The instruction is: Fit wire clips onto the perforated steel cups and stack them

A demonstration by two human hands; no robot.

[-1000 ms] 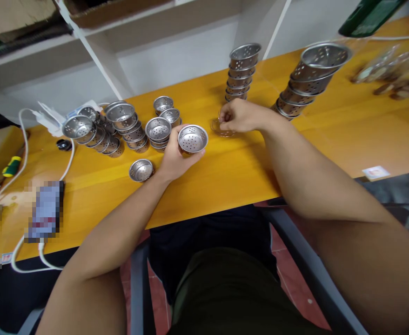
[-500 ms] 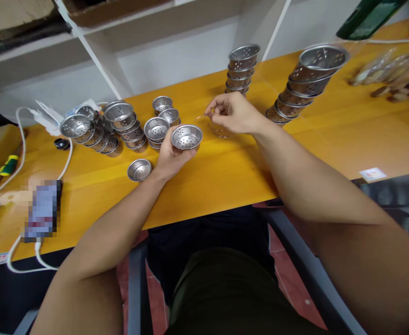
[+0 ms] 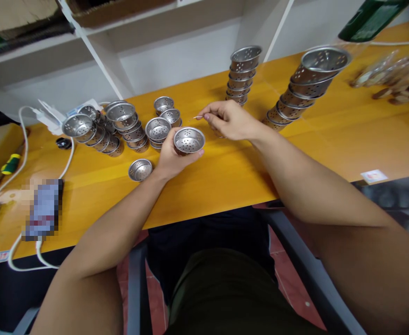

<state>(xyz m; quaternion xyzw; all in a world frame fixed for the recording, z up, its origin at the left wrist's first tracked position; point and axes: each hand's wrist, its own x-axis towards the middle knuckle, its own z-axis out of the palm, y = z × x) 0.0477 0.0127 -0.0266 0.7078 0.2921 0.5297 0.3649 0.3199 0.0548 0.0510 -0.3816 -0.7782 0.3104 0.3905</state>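
My left hand (image 3: pixel 174 156) is wrapped around a perforated metal cup (image 3: pixel 189 141), held upright with its open top facing me. To the right, my right hand (image 3: pixel 227 120) pinches a thin metal wire (image 3: pixel 197 117) between thumb and forefinger, above and a little right of the held cup. The wire's full shape is too fine to make out. Beneath my right hand, more thin wire (image 3: pixel 221 136) lies on the table, mostly covered. A single perforated cup (image 3: pixel 140 170) rests on the table left of my left wrist. Just behind my left hand stand several more small cups (image 3: pixel 157 129).
Stacked perforated cups (image 3: pixel 120 116) lean at the left. Two taller stacks, one upright (image 3: pixel 242 70) and one tilted (image 3: pixel 309 86), stand at the back right. A phone (image 3: pixel 43 209) with a white cable lies at the left. Plastic-wrapped items (image 3: pixel 389 74) lie far right.
My right hand has shifted slightly left and down with the wire, closer to the held cup. The wire on the table is now more hidden. My left hand keeps its cup.
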